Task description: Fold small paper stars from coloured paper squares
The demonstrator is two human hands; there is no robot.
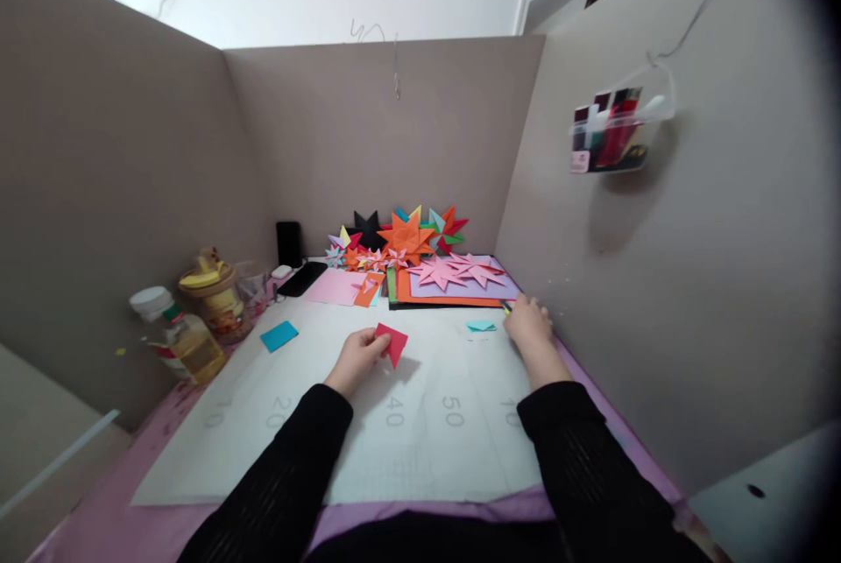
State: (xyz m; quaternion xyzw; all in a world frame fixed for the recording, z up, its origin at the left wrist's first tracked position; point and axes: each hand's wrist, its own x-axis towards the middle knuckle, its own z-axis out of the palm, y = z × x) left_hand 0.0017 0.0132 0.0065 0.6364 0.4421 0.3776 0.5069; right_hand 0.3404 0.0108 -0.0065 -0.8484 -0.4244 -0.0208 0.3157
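My left hand [358, 357] pinches a small red paper square [392, 342] and holds it just above the white mat [282, 423]. Further right, my right hand [529, 327] rests at the mat's far edge with its fingers curled at a small yellow-green thing [507, 306] I cannot make out. A folded light-blue paper piece [481, 327] lies just left of that hand. A blue paper square [279, 335] lies flat on the mat to the left.
Coloured paper sheets [453, 290] with pink stars [460, 270] and a pile of folded stars [400, 239] sit at the back. A jar [216, 296], a bottle [180, 335] and a black phone [302, 278] stand at the left. Grey partition walls enclose the desk; a clear holder [614, 134] hangs on the right wall.
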